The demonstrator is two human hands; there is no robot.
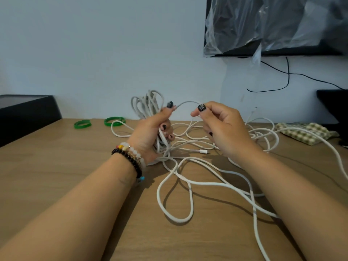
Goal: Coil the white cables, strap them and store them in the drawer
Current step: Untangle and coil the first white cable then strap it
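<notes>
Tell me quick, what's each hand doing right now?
Left hand: gripping the coiled bundle of white cable.
Right hand: pinching the cable strand that arcs between the two hands.

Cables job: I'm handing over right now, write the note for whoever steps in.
Left hand: grips a part-wound coil, loops standing up above the fist.
Right hand: pinches the same cable just past the coil, a short arc spanning between the hands.
Loose cable: the rest lies tangled across the table; a plug lies between the hands.
Green bands: two, far left on the table, untouched.
Done: a coil is started.
Left: finish winding, strap, coil anything remaining, store. No drawer in view.
</notes>
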